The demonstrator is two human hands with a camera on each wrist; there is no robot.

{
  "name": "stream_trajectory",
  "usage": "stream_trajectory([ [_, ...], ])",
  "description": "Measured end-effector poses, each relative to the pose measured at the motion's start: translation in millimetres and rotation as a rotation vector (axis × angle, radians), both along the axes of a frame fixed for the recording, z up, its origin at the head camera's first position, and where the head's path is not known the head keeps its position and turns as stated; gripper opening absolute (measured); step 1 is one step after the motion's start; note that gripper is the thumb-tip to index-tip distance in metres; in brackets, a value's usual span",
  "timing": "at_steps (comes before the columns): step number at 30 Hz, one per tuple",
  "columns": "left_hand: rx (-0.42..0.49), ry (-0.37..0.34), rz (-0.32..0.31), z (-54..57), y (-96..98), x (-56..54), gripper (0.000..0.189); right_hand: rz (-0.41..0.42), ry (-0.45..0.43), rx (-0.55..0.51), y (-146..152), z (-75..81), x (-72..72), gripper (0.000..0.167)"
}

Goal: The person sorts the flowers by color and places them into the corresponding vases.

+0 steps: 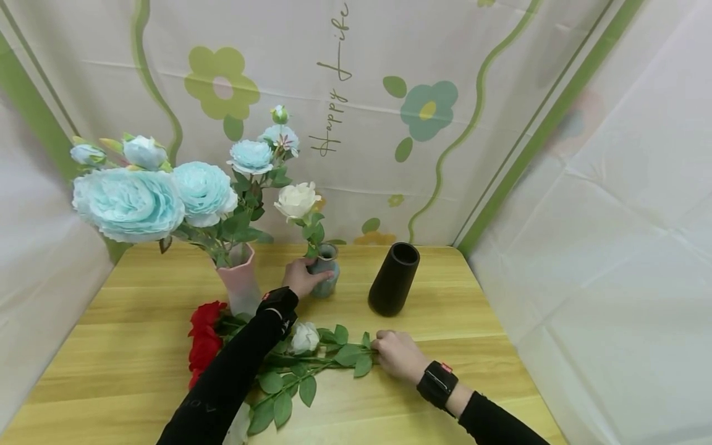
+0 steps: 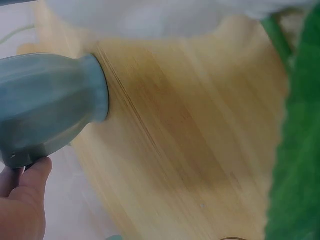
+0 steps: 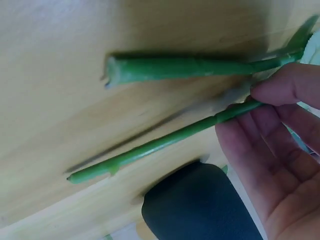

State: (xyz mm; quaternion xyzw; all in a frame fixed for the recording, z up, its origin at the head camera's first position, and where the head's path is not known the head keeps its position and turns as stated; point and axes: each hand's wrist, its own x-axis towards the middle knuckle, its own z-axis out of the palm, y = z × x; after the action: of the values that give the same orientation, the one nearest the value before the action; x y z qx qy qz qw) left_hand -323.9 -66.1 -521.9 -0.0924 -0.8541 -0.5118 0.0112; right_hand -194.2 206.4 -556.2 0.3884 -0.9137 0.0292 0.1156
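My left hand [image 1: 303, 278] grips the small grey-blue vase [image 1: 328, 266] near its neck, with the thumb across the front. One white rose [image 1: 296, 201] stands up out of this vase. In the left wrist view the vase [image 2: 45, 95] has its base close to the wood, and the thumb shows at its upper end. Low over the table, my right hand [image 1: 399, 356] pinches a green rose stem [image 3: 165, 145] between thumb and fingers. A second, thicker stem [image 3: 175, 69] lies beside it. Another white rose [image 1: 305, 338] lies among leaves between my arms.
A black vase [image 1: 392, 281] stands at the right. The pink-and-white vase [image 1: 243, 284] at the left holds tall pale blue flowers [image 1: 130, 201]. Red roses [image 1: 204, 349] lie beside my left forearm, partly hidden. A printed cloth [image 1: 356, 173] hangs behind the wooden table [image 1: 128, 334].
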Motion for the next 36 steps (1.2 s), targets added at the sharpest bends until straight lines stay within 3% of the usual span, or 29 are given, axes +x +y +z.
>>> stream_trajectory([
  [11,-0.006,-0.004,0.005,2.2,3.1,-0.2,0.066,-0.03,0.06,0.0,10,7.6,2.3,0.015],
  [16,-0.011,0.015,-0.002,2.6,5.1,0.3,0.066,-0.019,0.092,-0.029,18,3.3,5.0,0.015],
  [28,-0.012,0.022,0.011,4.1,3.8,4.0,0.065,-0.047,0.056,-0.068,32,7.5,9.7,0.021],
  [36,0.007,0.053,-0.016,0.4,1.8,6.1,0.061,0.0,0.126,-0.139,36,14.9,9.5,0.02],
])
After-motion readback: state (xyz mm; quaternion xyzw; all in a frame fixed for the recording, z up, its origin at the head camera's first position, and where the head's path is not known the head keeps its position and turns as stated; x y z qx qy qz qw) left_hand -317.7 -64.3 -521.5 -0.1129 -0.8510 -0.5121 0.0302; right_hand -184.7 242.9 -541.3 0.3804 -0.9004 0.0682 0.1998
